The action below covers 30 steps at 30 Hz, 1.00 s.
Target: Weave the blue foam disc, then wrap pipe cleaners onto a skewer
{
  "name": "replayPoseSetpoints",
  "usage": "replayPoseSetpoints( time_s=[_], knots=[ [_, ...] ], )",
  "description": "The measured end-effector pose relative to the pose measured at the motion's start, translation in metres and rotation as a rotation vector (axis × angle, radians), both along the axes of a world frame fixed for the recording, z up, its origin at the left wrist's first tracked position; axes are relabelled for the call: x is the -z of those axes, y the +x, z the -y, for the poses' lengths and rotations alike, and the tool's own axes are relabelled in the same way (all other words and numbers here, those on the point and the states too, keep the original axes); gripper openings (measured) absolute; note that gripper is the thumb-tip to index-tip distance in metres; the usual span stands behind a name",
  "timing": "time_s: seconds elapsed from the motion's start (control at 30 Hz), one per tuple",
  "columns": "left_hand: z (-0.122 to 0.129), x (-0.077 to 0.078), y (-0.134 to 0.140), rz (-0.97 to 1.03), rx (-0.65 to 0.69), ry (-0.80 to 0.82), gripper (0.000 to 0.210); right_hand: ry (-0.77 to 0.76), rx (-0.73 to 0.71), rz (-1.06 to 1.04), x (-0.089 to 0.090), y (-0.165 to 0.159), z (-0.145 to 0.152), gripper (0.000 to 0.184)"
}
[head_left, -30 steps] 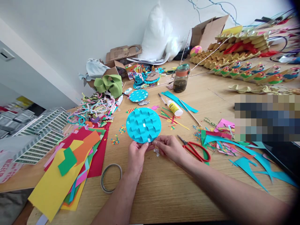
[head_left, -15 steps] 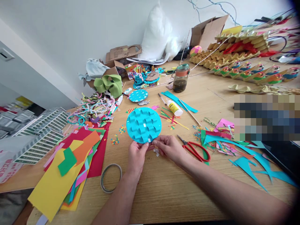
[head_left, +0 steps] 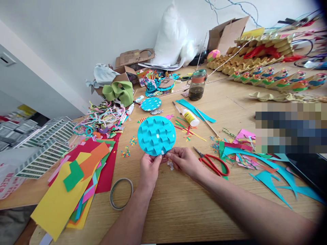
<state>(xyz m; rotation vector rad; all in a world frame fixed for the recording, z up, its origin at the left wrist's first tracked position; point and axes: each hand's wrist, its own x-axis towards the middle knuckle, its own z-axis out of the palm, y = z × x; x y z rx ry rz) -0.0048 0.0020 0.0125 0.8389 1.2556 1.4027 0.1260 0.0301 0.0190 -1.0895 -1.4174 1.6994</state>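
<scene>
Between my hands is a round blue paper disc (head_left: 156,133) covered in rows of raised paper flaps, with small white pieces at its middle and lower edge. My left hand (head_left: 150,167) pinches the lower rim, thumb on top. Close beside it, my right hand (head_left: 182,160) also grips that rim with thumb and forefinger; its other fingers are curled. Small white scraps (head_left: 170,165) lie under the right hand. Red-handled scissors (head_left: 212,161) rest open to the right. Beyond the disc are a glue bottle (head_left: 190,117) and thin paper strips (head_left: 190,131).
Coloured paper sheets (head_left: 68,183) and a tape roll (head_left: 121,194) lie to the left. Blue paper offcuts (head_left: 270,183) spread at the right. Farther back stand a glass jar (head_left: 197,86), a dotted blue disc (head_left: 151,104) and egg cartons (head_left: 265,51).
The disc has tilted very slightly between my fingers. Both hands keep their hold on its lower rim, and the things on the table have not moved.
</scene>
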Motion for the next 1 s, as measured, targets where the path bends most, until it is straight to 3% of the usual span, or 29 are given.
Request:
replayPoseSetpoints(
  time_s=[1.0],
  knots=[
    [-0.0007,0.0045,-0.0018,-0.005,0.011,0.013,0.03,0.014,0.034,-0.005,-0.0006,-0.001,0.0012,0.028]
  ],
)
